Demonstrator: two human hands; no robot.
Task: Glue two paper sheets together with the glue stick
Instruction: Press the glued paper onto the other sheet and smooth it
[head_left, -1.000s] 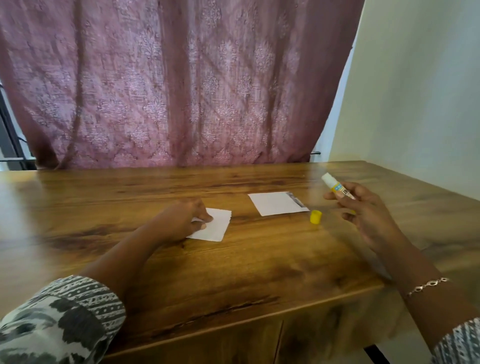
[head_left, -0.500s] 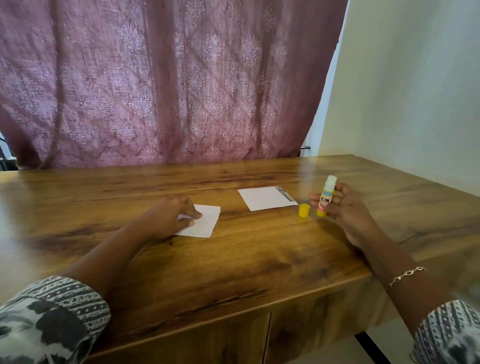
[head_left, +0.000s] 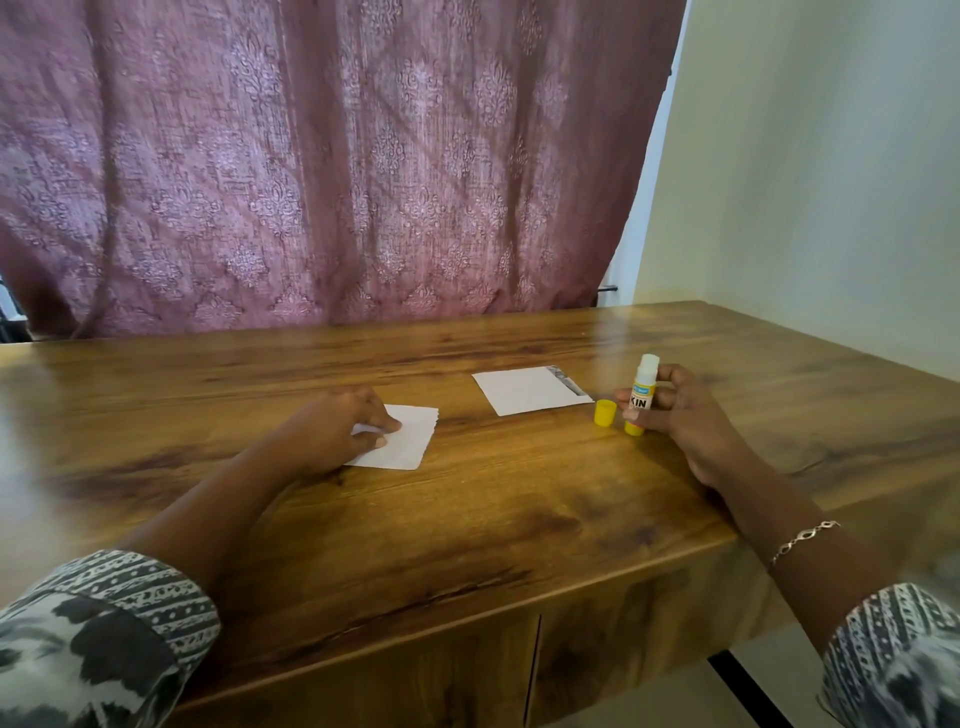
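Wooden table (head_left: 467, 545), lower half of frame. Left hand (head_left: 337, 431), centre left: fingers curled, pinching the left edge of a small paper sheet (head_left: 410, 444) that lies flat. Right hand (head_left: 685, 421), centre right: grips an uncapped glue stick (head_left: 643, 396), upright, base on the table. Yellow cap (head_left: 605, 413) just left of it. Second paper sheet (head_left: 527, 389) beyond. Maroon curtain (head_left: 337, 166) behind.

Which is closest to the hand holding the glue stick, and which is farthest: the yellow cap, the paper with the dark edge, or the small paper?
From the right hand, which holds the glue stick:
1. The yellow cap, just left of it.
2. The paper with the dark edge, farther left and back.
3. The small paper, far left, held by the left hand.
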